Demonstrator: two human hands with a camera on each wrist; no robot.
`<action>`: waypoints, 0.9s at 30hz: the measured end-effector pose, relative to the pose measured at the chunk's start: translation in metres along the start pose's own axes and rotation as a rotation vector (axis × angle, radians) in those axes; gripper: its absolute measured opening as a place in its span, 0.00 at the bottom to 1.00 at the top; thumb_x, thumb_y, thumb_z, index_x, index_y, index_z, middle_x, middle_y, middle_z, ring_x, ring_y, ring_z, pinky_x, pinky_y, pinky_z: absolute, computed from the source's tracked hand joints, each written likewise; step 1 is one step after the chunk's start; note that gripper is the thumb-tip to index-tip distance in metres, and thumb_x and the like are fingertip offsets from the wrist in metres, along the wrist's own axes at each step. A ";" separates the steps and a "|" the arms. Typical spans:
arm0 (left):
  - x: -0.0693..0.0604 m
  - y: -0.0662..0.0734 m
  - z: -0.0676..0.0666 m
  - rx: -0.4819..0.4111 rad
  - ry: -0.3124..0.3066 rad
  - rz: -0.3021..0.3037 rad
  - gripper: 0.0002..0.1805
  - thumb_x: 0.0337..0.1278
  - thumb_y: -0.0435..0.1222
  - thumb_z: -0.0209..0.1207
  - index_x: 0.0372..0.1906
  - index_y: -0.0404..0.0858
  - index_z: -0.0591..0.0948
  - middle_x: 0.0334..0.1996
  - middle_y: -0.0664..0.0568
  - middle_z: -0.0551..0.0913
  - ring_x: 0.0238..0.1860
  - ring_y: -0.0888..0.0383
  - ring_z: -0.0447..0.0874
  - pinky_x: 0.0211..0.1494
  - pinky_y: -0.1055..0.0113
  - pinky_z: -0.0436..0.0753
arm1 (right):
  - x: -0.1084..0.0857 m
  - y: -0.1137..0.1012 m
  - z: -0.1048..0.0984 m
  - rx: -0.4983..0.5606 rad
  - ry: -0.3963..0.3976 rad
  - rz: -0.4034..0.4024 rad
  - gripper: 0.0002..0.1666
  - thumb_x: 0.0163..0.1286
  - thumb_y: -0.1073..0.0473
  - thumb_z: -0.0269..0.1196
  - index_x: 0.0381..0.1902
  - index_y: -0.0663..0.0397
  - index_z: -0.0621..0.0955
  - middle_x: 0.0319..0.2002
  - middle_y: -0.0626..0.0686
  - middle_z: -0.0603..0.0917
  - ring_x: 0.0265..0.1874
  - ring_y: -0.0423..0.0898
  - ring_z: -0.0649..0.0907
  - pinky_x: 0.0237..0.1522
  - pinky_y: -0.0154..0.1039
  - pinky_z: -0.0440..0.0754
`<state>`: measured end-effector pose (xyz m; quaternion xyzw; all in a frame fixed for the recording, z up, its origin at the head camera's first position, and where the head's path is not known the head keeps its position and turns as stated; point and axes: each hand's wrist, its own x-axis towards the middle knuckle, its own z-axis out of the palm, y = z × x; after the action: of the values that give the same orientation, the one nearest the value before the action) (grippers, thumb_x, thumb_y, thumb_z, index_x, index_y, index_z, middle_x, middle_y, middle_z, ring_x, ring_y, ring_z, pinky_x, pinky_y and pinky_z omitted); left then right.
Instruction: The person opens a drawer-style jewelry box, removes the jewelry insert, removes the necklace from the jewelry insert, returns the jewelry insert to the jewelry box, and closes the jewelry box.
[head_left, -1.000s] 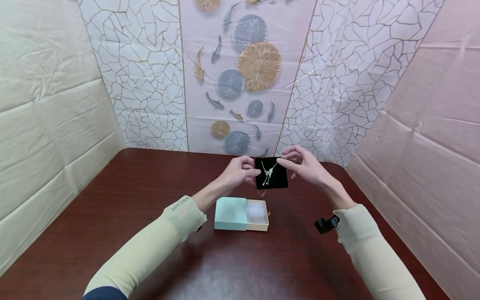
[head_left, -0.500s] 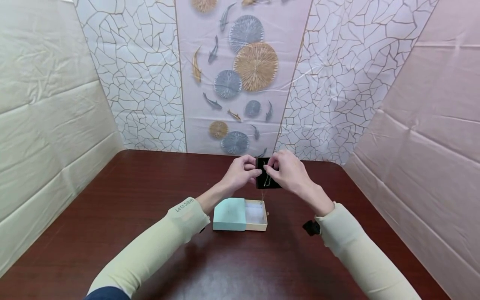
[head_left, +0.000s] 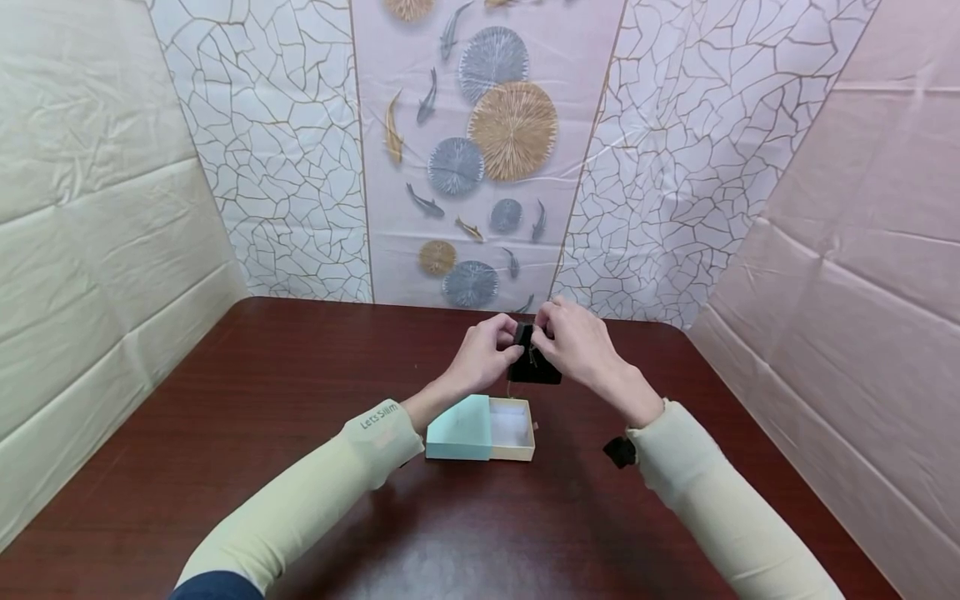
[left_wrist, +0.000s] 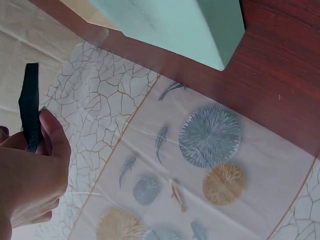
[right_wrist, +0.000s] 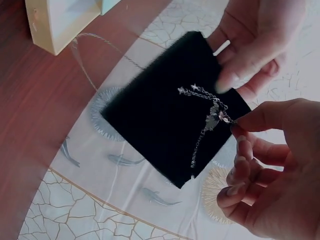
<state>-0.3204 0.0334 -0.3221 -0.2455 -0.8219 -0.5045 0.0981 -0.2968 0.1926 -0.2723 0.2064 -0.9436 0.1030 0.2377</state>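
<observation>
A black square pad (head_left: 542, 372) is held up over the table, its left edge pinched by the left hand (head_left: 480, 354). In the left wrist view the pad (left_wrist: 31, 105) shows edge-on beside the left hand (left_wrist: 35, 175). The right wrist view shows a silver necklace (right_wrist: 212, 117) with a small pendant lying across the pad's face (right_wrist: 150, 105). Thumb and forefinger of the right hand (right_wrist: 285, 170) pinch the chain near the pendant, at the pad's edge. A thin loop of chain (right_wrist: 92, 35) hangs from behind the pad.
Below the hands, a mint-green box sleeve (head_left: 459, 429) stands on the dark red table (head_left: 315, 375) with its cream drawer (head_left: 512, 453) partly out to the right. Patterned cloth (head_left: 285, 150) rises behind the table, with plain cloth at both sides.
The right hand has moved left from the pad's right edge onto its front and now pinches the chain. The pad has tilted and dropped slightly in the left hand.
</observation>
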 end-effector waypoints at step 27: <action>-0.010 -0.008 0.008 0.054 -0.029 0.077 0.09 0.55 0.26 0.61 0.41 0.34 0.78 0.32 0.45 0.89 0.37 0.56 0.86 0.48 0.64 0.80 | 0.011 0.025 -0.019 0.137 0.048 0.163 0.12 0.72 0.61 0.47 0.34 0.61 0.75 0.31 0.58 0.77 0.30 0.54 0.78 0.28 0.47 0.75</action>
<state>-0.3153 0.0344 -0.3355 -0.2814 -0.8265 -0.4746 0.1120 -0.3094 0.2170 -0.2528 0.1422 -0.9421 0.1909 0.2362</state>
